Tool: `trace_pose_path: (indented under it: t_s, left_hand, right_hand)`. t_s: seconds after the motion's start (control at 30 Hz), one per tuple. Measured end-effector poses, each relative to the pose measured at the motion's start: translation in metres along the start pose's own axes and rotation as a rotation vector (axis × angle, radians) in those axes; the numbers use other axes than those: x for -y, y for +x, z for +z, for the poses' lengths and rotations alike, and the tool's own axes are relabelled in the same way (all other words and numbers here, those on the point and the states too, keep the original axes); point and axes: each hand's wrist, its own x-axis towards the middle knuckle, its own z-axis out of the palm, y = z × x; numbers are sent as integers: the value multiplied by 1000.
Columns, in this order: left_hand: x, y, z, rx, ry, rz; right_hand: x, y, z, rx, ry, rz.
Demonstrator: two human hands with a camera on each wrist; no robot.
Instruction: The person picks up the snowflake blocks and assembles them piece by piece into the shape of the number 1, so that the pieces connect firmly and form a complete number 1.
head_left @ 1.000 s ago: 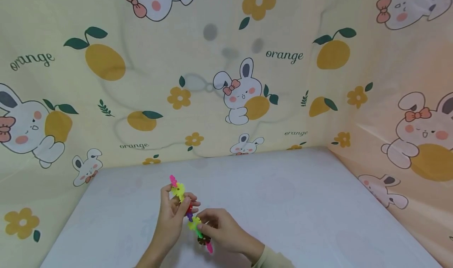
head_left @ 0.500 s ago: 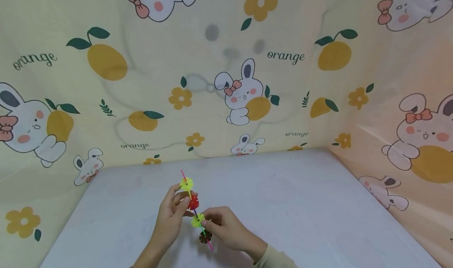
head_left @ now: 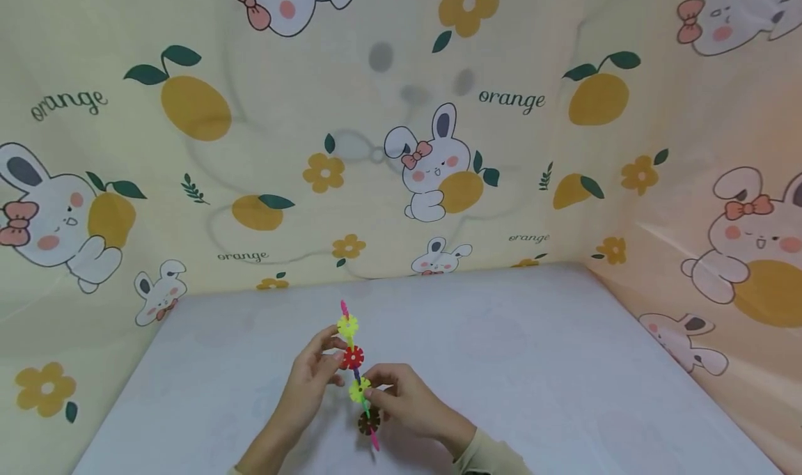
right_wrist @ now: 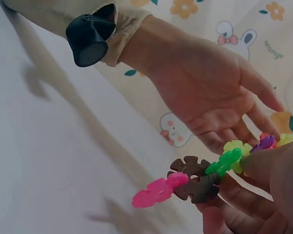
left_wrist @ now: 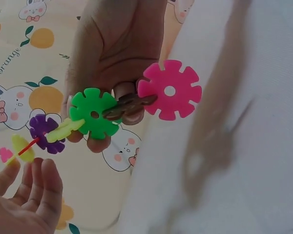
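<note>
A chain of slotted plastic snowflake discs (head_left: pixel 354 357) stands upright between my hands in the head view, its flat pieces joined at turned angles. From the top run pink, yellow, red, purple, yellow, green, brown and pink pieces. My left hand (head_left: pixel 310 374) holds its upper part, thumb at the red disc and index finger at the upper yellow one. Lower down, my right hand (head_left: pixel 410 402) pinches the chain at the lower yellow disc (head_left: pixel 360 390). The brown disc (right_wrist: pixel 194 178) and the end pink disc (left_wrist: pixel 170 90) hang free below the fingers.
The hands are above a table with a white cover (head_left: pixel 501 363). Cream cloth (head_left: pixel 376 182) printed with rabbits and oranges rises behind it and along both sides. A dark wrist camera (right_wrist: pixel 90 41) sits at the left sleeve.
The chain has turned and swung to the right, from a slant to nearly upright, its faces turning toward the head view. The left hand has shifted slightly right; both hands stay on the chain.
</note>
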Motion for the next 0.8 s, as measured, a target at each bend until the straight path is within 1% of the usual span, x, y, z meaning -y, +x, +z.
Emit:
trace_pose_path:
  t_s: [0.13, 0.27, 0.4, 0.67, 0.8]
  left_hand:
    - [2, 2, 1, 33, -29, -39]
    - [6, 4, 1, 55, -57, -61]
    - [10, 4, 1, 76, -79, -70]
    - [18, 5, 3, 164, -97, -85]
    - [20, 5, 4, 179, -98, -85]
  right_hand:
    - [-1, 0, -3, 2, -1, 24]
    - [0, 0, -4, 13, -5, 27]
    - [0, 0, -6, 20, -18, 21]
    - [-3, -1, -10, 44, -32, 25]
    - [-3, -1, -13, 49, -58, 38]
